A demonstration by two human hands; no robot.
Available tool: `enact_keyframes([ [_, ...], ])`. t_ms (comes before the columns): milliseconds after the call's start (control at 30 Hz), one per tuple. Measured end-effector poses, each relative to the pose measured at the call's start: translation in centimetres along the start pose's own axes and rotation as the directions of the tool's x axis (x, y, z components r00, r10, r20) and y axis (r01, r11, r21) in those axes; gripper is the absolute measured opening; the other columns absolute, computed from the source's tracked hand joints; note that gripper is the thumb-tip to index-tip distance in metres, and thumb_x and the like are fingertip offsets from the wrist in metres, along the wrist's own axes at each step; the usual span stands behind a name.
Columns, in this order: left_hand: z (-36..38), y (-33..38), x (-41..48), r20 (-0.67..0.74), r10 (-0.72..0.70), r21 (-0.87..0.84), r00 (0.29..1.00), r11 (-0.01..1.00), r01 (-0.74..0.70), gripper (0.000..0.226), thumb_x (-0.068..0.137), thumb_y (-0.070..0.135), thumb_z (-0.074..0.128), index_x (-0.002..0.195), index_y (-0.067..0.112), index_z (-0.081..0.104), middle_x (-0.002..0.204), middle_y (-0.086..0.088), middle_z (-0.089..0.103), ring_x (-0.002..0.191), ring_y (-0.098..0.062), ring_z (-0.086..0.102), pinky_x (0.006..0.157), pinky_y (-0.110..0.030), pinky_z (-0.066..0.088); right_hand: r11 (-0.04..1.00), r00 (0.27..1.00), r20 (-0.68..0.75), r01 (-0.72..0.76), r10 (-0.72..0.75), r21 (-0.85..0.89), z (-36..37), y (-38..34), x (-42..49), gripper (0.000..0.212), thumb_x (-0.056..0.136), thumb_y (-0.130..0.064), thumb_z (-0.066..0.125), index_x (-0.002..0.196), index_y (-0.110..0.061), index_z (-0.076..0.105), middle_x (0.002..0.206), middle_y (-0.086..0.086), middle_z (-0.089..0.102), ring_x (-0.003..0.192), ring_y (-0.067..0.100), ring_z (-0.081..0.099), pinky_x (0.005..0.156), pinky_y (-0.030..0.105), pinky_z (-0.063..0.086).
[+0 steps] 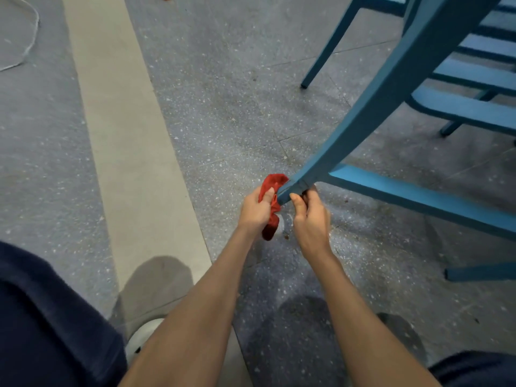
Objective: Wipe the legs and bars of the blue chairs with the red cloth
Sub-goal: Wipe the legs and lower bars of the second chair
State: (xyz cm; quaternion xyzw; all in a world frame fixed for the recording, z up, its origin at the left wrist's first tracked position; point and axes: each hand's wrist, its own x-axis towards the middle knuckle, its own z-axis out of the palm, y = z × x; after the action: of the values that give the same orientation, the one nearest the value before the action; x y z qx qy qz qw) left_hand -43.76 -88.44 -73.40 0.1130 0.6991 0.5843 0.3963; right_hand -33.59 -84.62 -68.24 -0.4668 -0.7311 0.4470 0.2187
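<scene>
While steadying the tilted chair leg [371,104] with right hand [310,216] curled round its foot, presses red cloth [275,181], bunched in left hand [255,209], at nine o'clock.

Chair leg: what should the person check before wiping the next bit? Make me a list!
1. Red cloth held by the left hand: ok, the thumb pinches it.
2. Cloth touching the chair leg: ok, at its tip.
3. Right hand steadying the leg: ok, its fingers curl round it near the tip.
4. Leg's tip lifted off the floor: cannot tell.
5. Bar joining the leg already wiped: cannot tell.
</scene>
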Motion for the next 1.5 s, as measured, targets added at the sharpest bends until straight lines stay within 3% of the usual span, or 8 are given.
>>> enact_keyframes([
  [233, -0.1, -2.2, 1.3, -0.059, -0.135, 0.096, 0.989, 0.985, 0.14, 0.018, 0.1, 0.022, 0.045, 0.1, 0.016, 0.062, 0.091, -0.013, 0.066, 0.083, -0.031, 0.066, 0.083, -0.047, 0.055, 1.0, 1.0, 0.021, 0.005, -0.005, -0.023, -0.5, -0.8, -0.3, 0.026, 0.1, -0.017, 0.045, 0.124, -0.012, 0.052, 0.104, 0.0, 0.064, 0.089, 0.01, 0.056, 0.069, 0.016, 0.037],
  [400, -0.8, -3.2, 1.7, -0.046, -0.192, 0.073, 0.98, 0.978, 0.195, 0.03, 0.1, 0.018, 0.044, 0.111, -0.002, 0.063, 0.07, -0.007, 0.059, 0.059, -0.018, 0.057, 0.063, -0.033, 0.048, 0.999, 1.0, -0.01, -0.019, 0.018, -0.04, -0.4, -0.9, -0.4, 0.027, 0.1, -0.019, 0.046, 0.125, -0.01, 0.053, 0.104, 0.003, 0.065, 0.09, 0.014, 0.058, 0.075, 0.026, 0.041],
  [667, -0.6, -1.6, 1.1, -0.004, -0.126, 0.081, 0.992, 0.989, 0.126, 0.021, 0.098, 0.022, 0.048, 0.103, 0.011, 0.066, 0.075, -0.002, 0.064, 0.069, -0.019, 0.062, 0.065, -0.027, 0.054, 0.998, 0.996, -0.072, -0.055, 0.055, -0.005, 0.1, -1.4, -0.7, 0.026, 0.101, -0.014, 0.046, 0.125, -0.008, 0.053, 0.102, 0.002, 0.064, 0.063, -0.003, 0.055, 0.051, 0.003, 0.04],
  [767, -0.8, -0.3, 0.6, 0.08, 0.001, 0.043, 0.997, 0.999, -0.005, 0.021, 0.099, 0.018, 0.047, 0.11, 0.015, 0.065, 0.079, 0.002, 0.065, 0.068, -0.008, 0.06, 0.056, -0.011, 0.049, 0.999, 0.996, -0.077, -0.046, 0.046, 0.001, 0.3, -1.4, -0.7, 0.025, 0.101, -0.015, 0.046, 0.124, -0.011, 0.054, 0.105, -0.003, 0.065, 0.084, 0.002, 0.06, 0.064, 0.001, 0.042],
  [900, -1.7, -1.9, 0.2, 0.148, 0.051, 0.059, 0.988, 0.996, -0.06, 0.026, 0.1, 0.021, 0.046, 0.117, 0.009, 0.062, 0.099, -0.014, 0.07, 0.086, -0.025, 0.069, 0.076, -0.029, 0.058, 0.997, 0.995, -0.074, -0.07, 0.071, 0.017, 0.5, -1.4, -0.7, 0.024, 0.1, -0.018, 0.047, 0.123, -0.014, 0.055, 0.106, -0.007, 0.064, 0.099, 0.005, 0.058, 0.081, 0.016, 0.042],
  [1067, -2.2, -0.4, 0.0, 0.159, -0.053, 0.138, 0.986, 0.99, 0.031, 0.027, 0.101, 0.018, 0.045, 0.118, 0.004, 0.061, 0.089, -0.005, 0.063, 0.067, -0.008, 0.061, 0.053, -0.008, 0.046, 0.997, 0.994, -0.078, -0.076, 0.078, 0.026, 0.6, -1.5, -0.8, 0.021, 0.1, -0.017, 0.047, 0.119, -0.015, 0.056, 0.103, -0.008, 0.063, 0.094, 0.003, 0.058, 0.077, 0.01, 0.041],
  [1233, -1.0, 1.5, -1.7, 0.176, 0.014, -0.025, 0.984, 1.0, -0.01, 0.022, 0.1, 0.019, 0.047, 0.112, 0.017, 0.065, 0.083, 0.001, 0.069, 0.069, -0.008, 0.066, 0.069, -0.028, 0.056, 0.998, 0.994, -0.089, -0.064, 0.062, -0.017, 0.4, -2.1, -0.9, 0.021, 0.1, -0.013, 0.046, 0.118, -0.011, 0.058, 0.101, -0.005, 0.065, 0.091, 0.007, 0.058, 0.073, 0.01, 0.043],
  [1500, -2.0, 2.8, -1.9, 0.228, -0.052, 0.173, 0.972, 0.985, 0.012, 0.028, 0.101, 0.019, 0.043, 0.12, 0.01, 0.061, 0.073, 0.006, 0.061, 0.061, -0.005, 0.059, 0.064, -0.026, 0.049, 0.986, 0.991, 0.013, -0.131, 0.133, -0.106, -0.5, -2.3, -0.6, 0.029, 0.099, -0.006, 0.046, 0.126, -0.011, 0.054, 0.124, 0.004, 0.064, 0.117, 0.018, 0.057, 0.094, 0.026, 0.043],
])
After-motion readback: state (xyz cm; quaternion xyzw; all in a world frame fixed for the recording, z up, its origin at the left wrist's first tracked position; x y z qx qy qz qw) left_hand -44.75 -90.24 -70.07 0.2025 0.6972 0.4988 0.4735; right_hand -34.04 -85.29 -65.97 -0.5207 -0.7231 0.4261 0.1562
